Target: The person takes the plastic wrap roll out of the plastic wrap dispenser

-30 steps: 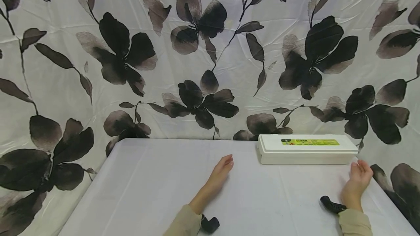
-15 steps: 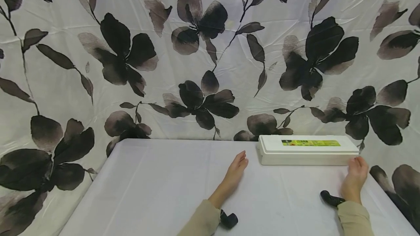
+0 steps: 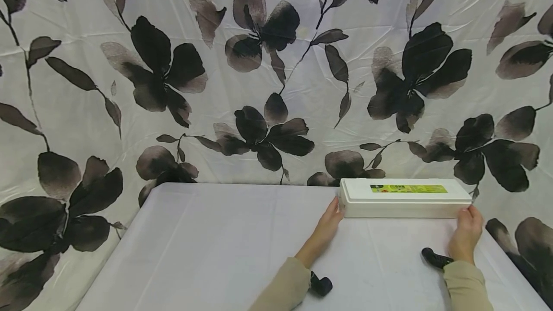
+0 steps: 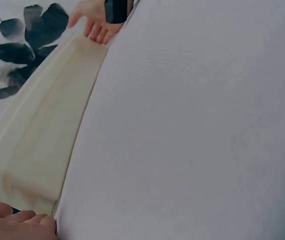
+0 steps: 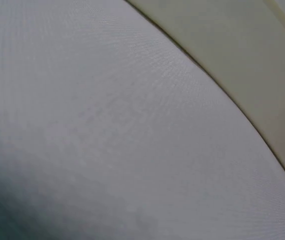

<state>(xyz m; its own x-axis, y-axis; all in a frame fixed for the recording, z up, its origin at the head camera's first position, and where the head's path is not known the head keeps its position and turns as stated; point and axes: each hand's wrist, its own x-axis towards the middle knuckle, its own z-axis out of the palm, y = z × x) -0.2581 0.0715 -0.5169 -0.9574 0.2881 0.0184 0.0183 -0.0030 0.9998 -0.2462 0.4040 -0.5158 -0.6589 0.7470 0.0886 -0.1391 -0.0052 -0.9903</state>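
Note:
A long white lidded box (image 3: 406,208) with a yellow-green label (image 3: 408,188) lies at the back right of the table. My left hand (image 3: 324,229) is at its left end, fingers extended along that side. At the opposite end is my right hand (image 3: 466,234), its fingers by the right front corner. In the left wrist view the box (image 4: 52,125) stretches between the left hand (image 4: 17,225) and the right hand (image 4: 98,22). Only part of the box (image 5: 247,60) shows in the right wrist view, without the hand. Some fingertips are hidden behind the box ends.
A white cloth covers the table (image 3: 216,244). Behind the box hangs a white curtain (image 3: 319,95) with dark flowers, close to the table's back edge. Black wrist-worn devices stick out by the left sleeve (image 3: 282,284) and the right sleeve (image 3: 466,284).
My left hand has moved right and slightly forward to the box's left end. The right hand has shifted a little left, in to the right end. The box has stayed in place.

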